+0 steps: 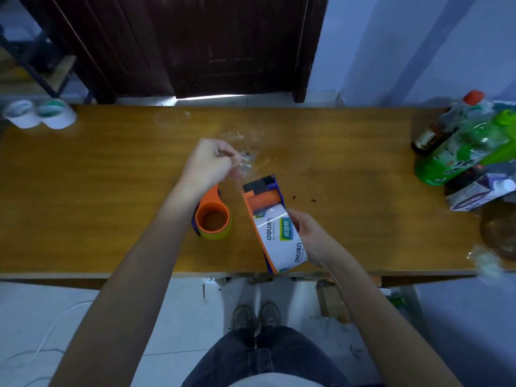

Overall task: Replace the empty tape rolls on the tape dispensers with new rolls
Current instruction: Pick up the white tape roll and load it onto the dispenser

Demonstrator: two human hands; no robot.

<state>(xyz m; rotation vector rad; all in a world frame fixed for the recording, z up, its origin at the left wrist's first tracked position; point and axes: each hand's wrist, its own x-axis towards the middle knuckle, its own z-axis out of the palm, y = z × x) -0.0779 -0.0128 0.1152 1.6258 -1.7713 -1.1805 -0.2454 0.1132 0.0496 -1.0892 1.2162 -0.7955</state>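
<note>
I have the right hand (308, 236) wrapped around the new roll (279, 238), which sits in the tape dispenser (265, 208) near the front edge of the tabletop (111, 169); its fingers curl over the roll's far side, thumb toward me. The left hand (208, 163) is raised just beyond the dispenser's cutter end, fingers pressed together in a pinch on a clear strip of tape (245, 166) that seems to run back toward the roll. I judge this to be the threading step: drawing the free end over the orange roller to the blade.

Risks from here, as I read them. The strip is thin and glossy, so I can barely see its edges; if I pull off-line it may fold and stick to itself, or tear. If the right hand loosens, the dispenser could tip or slide off the near edge, since part of it already overhangs. The blade is close to the left fingertips, so a quick downward tug could catch skin.

Beside my left forearm lies a second dispenser (212, 216), orange, with an empty core showing, still to be done. Two spare rolls (39, 114) stand at the far left corner, well apart from my hands. Bottles (460, 135) and a carton (480, 192) crowd the right end.
</note>
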